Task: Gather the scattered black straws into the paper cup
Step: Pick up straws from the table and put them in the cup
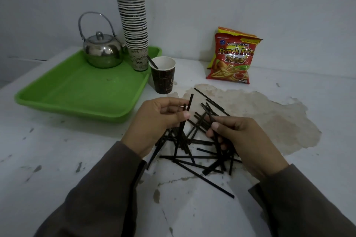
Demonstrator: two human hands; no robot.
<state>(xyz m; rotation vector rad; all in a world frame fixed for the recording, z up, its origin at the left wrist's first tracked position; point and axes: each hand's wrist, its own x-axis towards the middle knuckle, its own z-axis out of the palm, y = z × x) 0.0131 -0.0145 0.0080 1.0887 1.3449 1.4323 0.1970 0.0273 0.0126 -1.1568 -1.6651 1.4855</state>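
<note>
Head view. Left hand [158, 119] is raised over the pile, thumb and fingers pinching two black straws held near upright [187, 107], their tops clear of the fingertips. Right hand [237, 136] is beside it, fingers curled round a few more straws [210, 111] that slant up and away from the thumb.

Scattered black straws [194, 152] lie criss-crossed on the white table [57, 150] beneath and between both hands; one long straw [207, 180] runs diagonally toward the near edge, and several others reach onto a brownish patch where the surface has peeled [269, 117].

Paper cup [163, 75], dark with printed lettering, stands upright beyond the hands, just beside the right rim of a green tray [77, 90]. One black straw [153, 62] already leans inside it.

On the tray: a steel teapot [103, 52] with its handle raised, and a tall stack of paper cups [134, 29]. A red French fries snack packet [233, 56] stands against the wall, well apart to the right.
</note>
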